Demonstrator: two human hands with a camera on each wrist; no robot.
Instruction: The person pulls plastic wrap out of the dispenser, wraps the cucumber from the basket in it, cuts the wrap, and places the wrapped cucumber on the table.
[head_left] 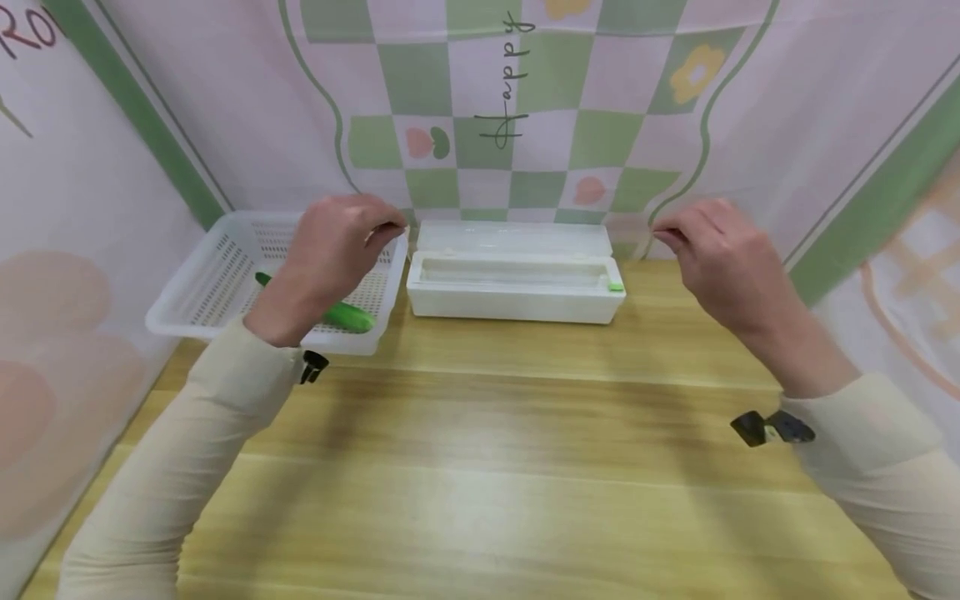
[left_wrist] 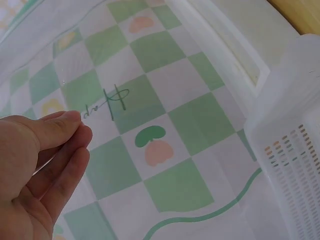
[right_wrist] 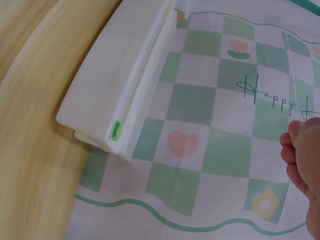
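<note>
Both hands are raised at about the same height, thumb against fingertips. My left hand (head_left: 337,242) is above the white basket (head_left: 161,321), and my right hand (head_left: 723,250) is to the right of the white box. A thin, clear sheet that looks like cling film (right_wrist: 293,75) shows as a faint edge at the right fingertips; most of it cannot be made out. Between the hands, on the table, stands a long white cling film dispenser (head_left: 517,305) with its translucent lid (head_left: 513,239) raised and a small green slider (head_left: 615,287) at its right end.
In the basket lies a green cucumber (head_left: 348,317), partly hidden behind the left wrist. The wooden table (head_left: 480,467) stretches toward me. A green-and-white checked cloth (head_left: 555,75) hangs behind the dispenser, with cloth walls at both sides.
</note>
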